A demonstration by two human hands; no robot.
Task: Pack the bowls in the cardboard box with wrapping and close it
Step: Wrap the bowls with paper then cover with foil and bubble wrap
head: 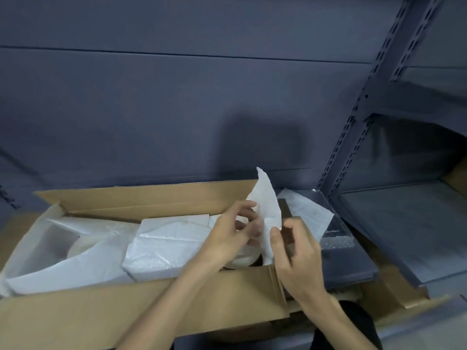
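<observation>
I counted one open cardboard box (151,299), two hands, left (227,238) and right (295,258), and two white bowls partly visible, one (78,246) at the left and one (243,258) under the hands. One foam-wrapped bundle (166,246) lay between them.

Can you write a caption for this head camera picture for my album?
Two hands, left hand and right hand, lift white wrapping paper over a bowl in the open cardboard box.

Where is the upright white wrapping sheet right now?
The white wrapping sheet stands at the open brown cardboard box's right end, between the left hand and the right hand.
</observation>
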